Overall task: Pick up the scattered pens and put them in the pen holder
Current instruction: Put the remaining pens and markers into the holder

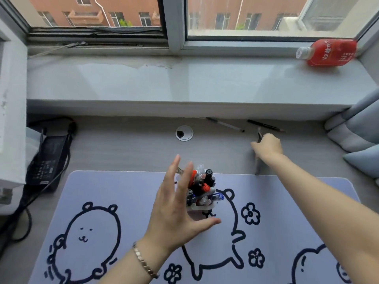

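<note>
The left hand (180, 203) hovered spread and empty beside the crowded pen holder (202, 193), the right hand (267, 146) clutched gathered pens farther out — next, likely the two pens (225, 124) against the worktop's (127, 148) back edge.

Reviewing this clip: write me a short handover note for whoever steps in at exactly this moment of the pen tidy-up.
Left hand: open, fingers spread, beside the pen holder, apparently steadying it; whether it touches is unclear.
Right hand: reached out to the back of the desk, closed on a blurred pen.
Pen holder: upright on the desk mat, already crammed with pens.
Left: drop in the held pen, then collect the clear pen and the black pen lying near the wall under the windowsill.
</note>
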Motion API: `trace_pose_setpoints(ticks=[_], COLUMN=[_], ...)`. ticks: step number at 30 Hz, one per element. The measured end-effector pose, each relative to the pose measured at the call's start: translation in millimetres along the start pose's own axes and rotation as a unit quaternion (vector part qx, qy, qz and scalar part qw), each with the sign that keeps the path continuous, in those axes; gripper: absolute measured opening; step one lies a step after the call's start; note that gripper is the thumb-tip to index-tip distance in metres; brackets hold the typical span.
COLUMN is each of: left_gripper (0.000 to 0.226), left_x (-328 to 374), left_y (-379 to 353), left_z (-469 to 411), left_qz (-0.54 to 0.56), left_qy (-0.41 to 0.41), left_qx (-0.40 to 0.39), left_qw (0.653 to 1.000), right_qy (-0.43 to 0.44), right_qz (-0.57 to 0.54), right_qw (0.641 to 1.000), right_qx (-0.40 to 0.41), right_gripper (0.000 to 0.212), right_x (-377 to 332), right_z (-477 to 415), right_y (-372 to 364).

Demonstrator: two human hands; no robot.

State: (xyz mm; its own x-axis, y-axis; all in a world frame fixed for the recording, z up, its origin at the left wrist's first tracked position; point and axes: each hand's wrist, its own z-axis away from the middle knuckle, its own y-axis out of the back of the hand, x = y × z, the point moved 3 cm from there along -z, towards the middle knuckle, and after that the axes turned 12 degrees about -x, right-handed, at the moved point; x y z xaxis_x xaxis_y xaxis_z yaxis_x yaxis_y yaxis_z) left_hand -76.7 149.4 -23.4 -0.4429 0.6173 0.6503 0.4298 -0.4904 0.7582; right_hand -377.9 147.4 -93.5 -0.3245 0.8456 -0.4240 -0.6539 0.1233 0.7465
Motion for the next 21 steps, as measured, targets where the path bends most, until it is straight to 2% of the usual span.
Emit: trace_pose_setpoints(ticks=[2, 6, 8, 10, 12, 15, 18, 21], left_gripper=[0.097, 0.071, 0.049, 0.027, 0.017, 0.015, 0.015, 0.028], left_x=[13, 24, 24, 21, 19, 18, 19, 18], left_y=[-4, -12, -13, -12, -10, -6, -7, -9], left_z=[-10, -34, -38, -37, -35, -32, -30, -30], left_qz=[-0.101, -0.223, -0.198, -0.134, -0.073, 0.001, -0.006, -0.008], left_qy=[-0.016, 0.057, 0.064, 0.064, 0.07, 0.046, -0.004, -0.02], left_qx=[0.032, 0.02, 0.03, 0.044, 0.051, 0.069, 0.09, 0.094], left_qw=[0.994, 0.973, 0.978, 0.988, 0.994, 0.997, 0.996, 0.995], right_qy=[0.037, 0.117, 0.132, 0.127, 0.119, 0.12, 0.141, 0.172], right_qz=[-0.052, -0.157, -0.251, -0.314, -0.358, -0.405, -0.427, -0.422], right_qw=[0.998, 0.98, 0.959, 0.94, 0.925, 0.904, 0.89, 0.886], right_qx=[0.012, 0.014, -0.015, -0.039, -0.053, -0.063, -0.079, -0.086], right_gripper=[0.018, 0.022, 0.014, 0.015, 0.018, 0.019, 0.016, 0.015], right_x=[1, 7, 15, 25, 32, 36, 33, 28], right_z=[15, 63, 89, 111, 127, 144, 156, 166], right_y=[13, 34, 37, 35, 31, 24, 15, 6])
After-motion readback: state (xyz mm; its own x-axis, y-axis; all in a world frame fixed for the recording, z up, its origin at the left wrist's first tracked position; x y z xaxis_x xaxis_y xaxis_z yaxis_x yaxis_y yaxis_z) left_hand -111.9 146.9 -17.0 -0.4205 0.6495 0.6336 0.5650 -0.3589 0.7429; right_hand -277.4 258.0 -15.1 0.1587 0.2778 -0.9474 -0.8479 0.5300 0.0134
